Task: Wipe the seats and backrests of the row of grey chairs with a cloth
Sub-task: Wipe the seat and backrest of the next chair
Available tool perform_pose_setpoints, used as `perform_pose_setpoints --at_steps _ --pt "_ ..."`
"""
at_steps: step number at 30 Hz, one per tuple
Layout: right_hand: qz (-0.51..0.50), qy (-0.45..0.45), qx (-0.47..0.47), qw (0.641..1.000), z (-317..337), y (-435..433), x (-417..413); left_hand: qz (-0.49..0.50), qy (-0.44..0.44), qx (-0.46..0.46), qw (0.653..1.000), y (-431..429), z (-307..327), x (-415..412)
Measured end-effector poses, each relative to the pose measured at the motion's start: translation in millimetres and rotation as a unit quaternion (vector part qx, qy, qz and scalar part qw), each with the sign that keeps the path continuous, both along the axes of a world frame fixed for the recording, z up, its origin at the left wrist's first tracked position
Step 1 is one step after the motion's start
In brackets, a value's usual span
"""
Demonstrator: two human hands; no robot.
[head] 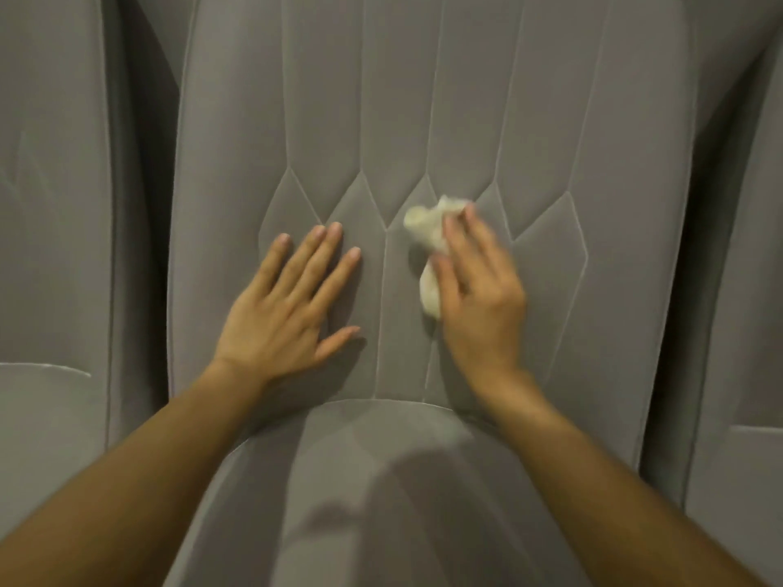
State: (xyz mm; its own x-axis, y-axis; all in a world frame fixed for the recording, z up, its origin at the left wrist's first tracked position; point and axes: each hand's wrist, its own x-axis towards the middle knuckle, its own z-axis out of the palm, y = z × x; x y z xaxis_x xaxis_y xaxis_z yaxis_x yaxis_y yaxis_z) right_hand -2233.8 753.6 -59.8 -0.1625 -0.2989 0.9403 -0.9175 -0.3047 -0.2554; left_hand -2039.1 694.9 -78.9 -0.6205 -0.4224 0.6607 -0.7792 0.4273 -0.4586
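Cloth point(426, 237): cream, crumpled, lies on the mid-lower part of the middle chair's backrest point(423, 99), right of centre seam. Long axis runs approx up-down the backrest with a slight tilt. Bunched top end pokes out past the fingertips toward the upper right; thin lower end points down toward the seat point(381, 480).

R hand point(483, 302) lies over the cloth's right side, fingers fairly straight and close together, pressing it flat to the fabric, not wrapped round it. Hand and cloth are motion-blurred, so thumb detail is unclear.

L hand point(279, 307) is palm-flat on the same backrest, left of centre seam, fingers spread and straight, thumb out to the right. It holds nothing and is apart from the cloth.

Backrest is grey fabric w/ pale stitched lines, vertical channels up top that break into pointed diamond shapes at hand level. Both bare forearms come in from the bottom corners and cover part of the seat edges. A dark shadow falls on the seat centre. Neighbour grey chairs sit at left point(51, 205) and right point(745, 290), w/ dark gaps between.
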Motion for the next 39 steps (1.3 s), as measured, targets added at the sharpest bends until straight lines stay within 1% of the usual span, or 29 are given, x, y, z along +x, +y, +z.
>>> perform_pose_setpoints --at_steps 2,3,5,7,10,14,15,17,19,20,21,23,25,27,29,30,31,32,33,34,36,37,39 --pt "-0.033 0.020 0.003 0.999 18 -10 -9 -0.007 -0.001 0.007 1.000 -2 -2 -10" --pt "-0.054 0.041 0.021 0.997 14 -12 -11 -0.008 0.001 0.008 1.000 -4 -4 -11" --pt "-0.085 0.098 0.061 0.990 -15 -9 -12 -0.017 0.000 0.003 1.000 -9 -9 -10" --pt "-0.078 0.133 0.096 0.983 -54 0 -12 -0.023 -0.002 -0.002 1.000 -12 -12 -8" --pt "-0.040 0.149 0.110 0.982 -92 13 -14 -0.019 -0.001 0.007 1.000 -14 -13 -9" --pt "-0.003 0.134 0.133 0.982 -105 28 -16 -0.013 0.001 0.020 1.000 -12 -13 -9" --pt "0.005 0.133 0.123 0.983 -101 30 -15 -0.014 0.004 0.024 1.000 -12 -13 -10" --pt "0.010 0.122 0.067 0.990 -83 28 -11 -0.018 0.013 0.026 0.999 -11 -13 -11" --pt "-0.001 0.068 0.022 0.997 -55 13 -11 -0.017 0.011 0.025 0.999 -12 -15 -12" --pt "-0.012 0.040 0.014 0.999 -44 5 -12 -0.016 0.008 0.023 1.000 -12 -15 -11" --pt "-0.025 0.032 0.019 0.999 -38 -2 -12 -0.017 0.006 0.022 1.000 -12 -16 -11" --pt "-0.050 0.079 0.051 0.994 -52 -7 -9 -0.023 0.006 0.025 0.999 -12 -16 -11" --pt "-0.026 0.111 0.109 0.987 -85 3 -4 -0.020 0.000 0.028 0.999 -12 -16 -11" --pt "0.023 0.098 0.176 0.979 -106 16 -2 -0.005 -0.011 0.038 0.999 -12 -15 -10" --pt "0.052 0.079 0.238 0.967 -108 20 -5 0.007 -0.018 0.049 0.999 -9 -14 -8" --pt "0.061 0.072 0.283 0.955 -106 23 -8 0.004 -0.016 0.054 0.998 -6 -13 -8" --pt "0.067 0.087 0.321 0.941 -104 27 -12 -0.005 -0.011 0.057 0.998 -4 -11 -8" --pt "0.074 0.106 0.330 0.935 -102 33 -16 -0.017 -0.007 0.057 0.998 -1 -9 -8" --pt "0.071 0.110 0.304 0.944 -95 40 -18 -0.030 -0.008 0.053 0.998 0 -5 -9" --pt "0.066 0.099 0.254 0.960 -84 45 -20 -0.041 -0.013 0.046 0.998 1 1 -10" --pt "0.030 0.083 0.125 0.988 -51 43 -22 -0.058 -0.014 0.036 0.998 -1 20 -14" --pt "0.007 0.066 0.071 0.995 -28 36 -21 -0.063 -0.004 0.038 0.997 -4 32 -19" --pt "-0.001 0.024 -0.010 1.000 26 16 -20 -0.062 0.038 0.057 0.996 -11 60 -31"
